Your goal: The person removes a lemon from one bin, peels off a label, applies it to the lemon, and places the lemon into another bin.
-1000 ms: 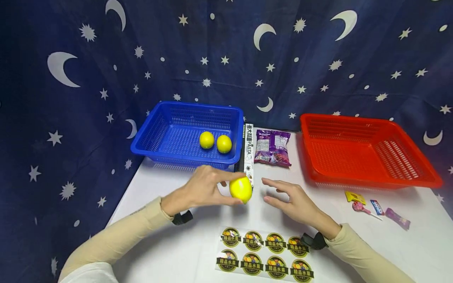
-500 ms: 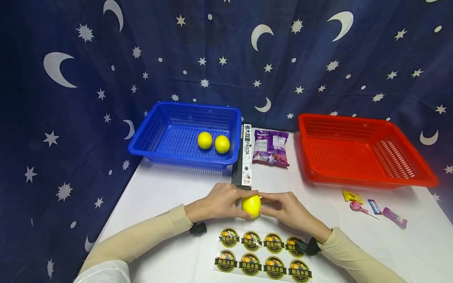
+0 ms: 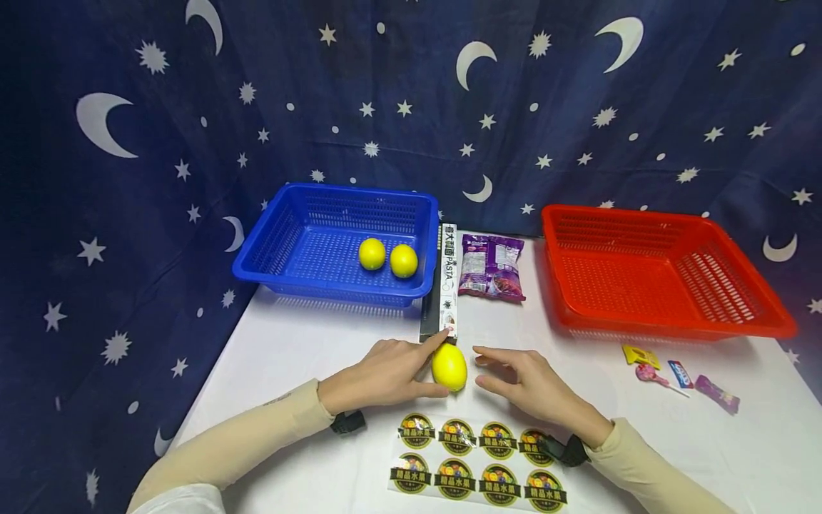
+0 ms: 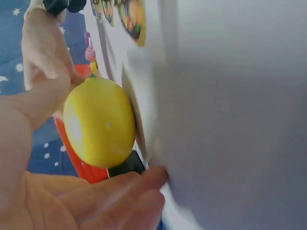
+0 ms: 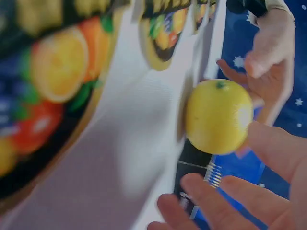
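A yellow lemon [image 3: 449,368] appears to rest on the white tablecloth, just in front of a pasta box [image 3: 448,285]. My left hand [image 3: 392,371] is beside it, forefinger reaching past its far side and thumb near its close side. In the left wrist view a gap shows between the lemon [image 4: 100,123] and the lower fingers. To the right, my right hand [image 3: 529,382] hovers with fingers spread, apart from the lemon and holding nothing. The right wrist view shows the lemon [image 5: 219,116] between both hands. A sheet of round fruit stickers [image 3: 478,460] lies nearer to me.
A blue basket [image 3: 334,289] with two lemons [image 3: 388,258] stands at back left. The red basket [image 3: 668,325] is at back right, with several small candies [image 3: 648,373] before it. A purple snack bag [image 3: 491,268] lies between the baskets.
The lemon came down toward me from the left hand's grip, and both hands touched it half a second ago. Now the right hand has drawn back and the left fingers have loosened.
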`<move>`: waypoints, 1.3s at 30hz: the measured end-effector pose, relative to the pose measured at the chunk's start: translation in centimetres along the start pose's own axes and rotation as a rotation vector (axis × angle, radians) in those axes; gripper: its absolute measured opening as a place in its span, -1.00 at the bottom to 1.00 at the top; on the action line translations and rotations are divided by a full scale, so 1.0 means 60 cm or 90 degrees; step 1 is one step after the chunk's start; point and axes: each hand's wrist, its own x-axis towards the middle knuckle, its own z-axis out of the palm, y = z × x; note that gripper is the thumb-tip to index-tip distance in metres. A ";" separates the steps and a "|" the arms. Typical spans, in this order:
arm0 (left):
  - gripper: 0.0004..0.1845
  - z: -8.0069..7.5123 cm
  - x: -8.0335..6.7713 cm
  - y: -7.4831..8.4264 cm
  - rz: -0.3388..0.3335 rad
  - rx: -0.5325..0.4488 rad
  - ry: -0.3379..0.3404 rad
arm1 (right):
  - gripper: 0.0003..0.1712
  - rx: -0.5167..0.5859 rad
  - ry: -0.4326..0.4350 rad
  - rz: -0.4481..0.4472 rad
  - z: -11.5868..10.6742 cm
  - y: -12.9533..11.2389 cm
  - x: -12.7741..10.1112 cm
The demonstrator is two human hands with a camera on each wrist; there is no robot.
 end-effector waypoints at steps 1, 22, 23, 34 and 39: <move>0.02 -0.001 -0.011 -0.002 -0.010 0.006 0.005 | -0.40 -0.015 0.005 -0.003 -0.003 -0.002 -0.009; -0.85 0.027 -0.118 0.024 0.048 -0.024 0.083 | -0.68 -0.219 -0.018 -0.138 0.037 -0.041 -0.102; -0.83 0.024 -0.117 0.025 0.038 -0.047 0.090 | -0.69 -0.220 -0.022 -0.136 0.036 -0.042 -0.101; -0.89 -0.014 -0.023 0.031 -0.102 -0.473 0.182 | -0.67 -0.201 0.051 -0.026 0.009 -0.060 -0.050; -0.84 0.001 0.018 0.030 -0.130 -0.460 0.184 | -0.25 -0.142 0.088 -0.017 -0.004 -0.045 -0.010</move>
